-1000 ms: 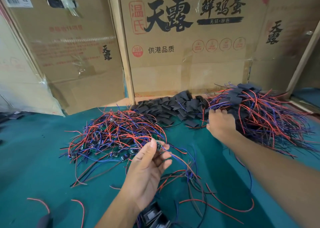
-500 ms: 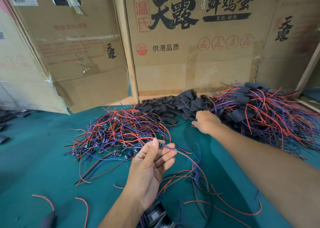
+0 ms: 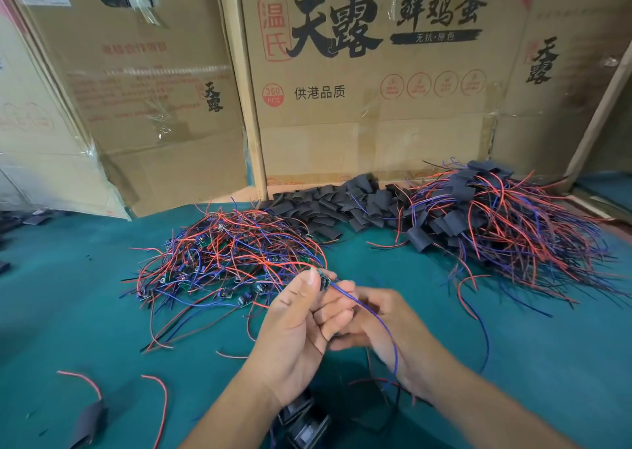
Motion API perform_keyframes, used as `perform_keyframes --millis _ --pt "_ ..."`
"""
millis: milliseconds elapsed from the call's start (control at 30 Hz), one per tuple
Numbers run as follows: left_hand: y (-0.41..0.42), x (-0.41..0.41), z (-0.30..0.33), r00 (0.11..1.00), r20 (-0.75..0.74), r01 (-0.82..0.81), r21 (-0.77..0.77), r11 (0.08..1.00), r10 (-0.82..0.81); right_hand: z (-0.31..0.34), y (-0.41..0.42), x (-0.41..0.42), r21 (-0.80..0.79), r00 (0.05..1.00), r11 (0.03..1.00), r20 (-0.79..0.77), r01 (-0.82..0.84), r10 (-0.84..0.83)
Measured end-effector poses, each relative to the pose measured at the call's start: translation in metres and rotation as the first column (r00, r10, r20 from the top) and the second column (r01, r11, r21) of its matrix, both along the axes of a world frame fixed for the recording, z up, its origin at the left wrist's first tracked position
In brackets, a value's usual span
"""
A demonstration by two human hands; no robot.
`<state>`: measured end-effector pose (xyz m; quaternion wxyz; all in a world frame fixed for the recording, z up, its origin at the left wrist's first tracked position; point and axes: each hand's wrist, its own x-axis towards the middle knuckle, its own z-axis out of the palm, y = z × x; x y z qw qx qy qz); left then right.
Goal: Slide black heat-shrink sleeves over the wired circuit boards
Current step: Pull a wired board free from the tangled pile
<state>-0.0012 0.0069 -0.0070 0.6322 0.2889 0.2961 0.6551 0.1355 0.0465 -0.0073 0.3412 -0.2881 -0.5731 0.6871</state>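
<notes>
The left hand (image 3: 301, 325) is raised in the middle of the view, palm toward the camera, its thumb and curled fingers pinching a small circuit board (image 3: 324, 282) at the fingertips. A blue wire (image 3: 372, 315) runs from that board down and to the right, across the right hand (image 3: 386, 329). The right hand sits just beside the left, touching its fingers, with its own fingers curled inward; something dark shows between them, but whether it is a sleeve I cannot tell.

Behind the left hand, on the green table cover (image 3: 68, 294), lies a tangled heap of unsleeved boards with red and blue wires (image 3: 222, 260). Its near edge reaches almost to the left thumb. Farther back, against the cardboard boxes (image 3: 359, 89), a loose row of black heat-shrink sleeves (image 3: 328, 206) runs from the wooden post (image 3: 251, 106) toward the right. It meets the pile of sleeved boards (image 3: 496, 216), whose wires fan out to the right edge of the view.

Bare green cover lies to the left of the hands and in a strip between the 2 wire heaps. 2 stray red wires (image 3: 160, 400) and 1 dark sleeve (image 3: 89, 421) lie at the lower left. A dark object (image 3: 304, 421) sits under the left wrist, at the near edge.
</notes>
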Motion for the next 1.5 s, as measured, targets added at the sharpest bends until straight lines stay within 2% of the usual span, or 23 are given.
perform_keyframes --millis 133,233,367,467,600,800,1033,1267,1500 --pt "-0.002 0.002 0.003 0.999 -0.036 0.017 0.016 1.000 -0.016 -0.002 -0.001 0.010 -0.158 0.982 0.982 -0.170 -0.104 0.076" --pt "-0.001 0.000 0.005 0.998 -0.059 0.022 0.060 0.998 -0.018 -0.003 0.004 0.011 -0.255 0.971 0.959 -0.228 -0.125 0.066" --pt "0.004 -0.019 0.016 0.982 -0.028 -0.185 0.096 0.978 0.188 -0.002 0.020 0.028 -0.310 0.970 0.947 -0.244 -0.085 0.007" --pt "0.006 -0.038 0.024 0.947 0.070 -0.319 0.102 0.942 0.313 -0.008 0.029 0.044 -0.357 0.949 0.909 -0.296 -0.214 0.108" --pt "0.006 -0.049 0.027 0.930 0.168 -0.346 0.097 0.933 0.327 -0.020 0.029 0.042 -0.339 0.914 0.866 -0.303 -0.367 0.269" --pt "0.006 -0.048 0.027 0.920 0.217 -0.348 0.071 0.935 0.326 -0.025 0.019 0.032 -0.250 0.840 0.818 -0.328 -0.518 0.431" --pt "0.007 -0.043 0.024 0.925 0.233 -0.319 0.054 0.946 0.299 -0.026 0.016 0.027 -0.198 0.827 0.820 -0.314 -0.537 0.466" --pt "0.008 -0.042 0.021 0.931 0.216 -0.316 0.065 0.946 0.296 -0.025 0.016 0.029 -0.203 0.801 0.811 -0.404 -0.549 0.442" --pt "0.010 -0.044 0.019 0.920 0.224 -0.339 0.044 0.940 0.321 -0.024 0.016 0.030 -0.173 0.790 0.812 -0.412 -0.558 0.455"
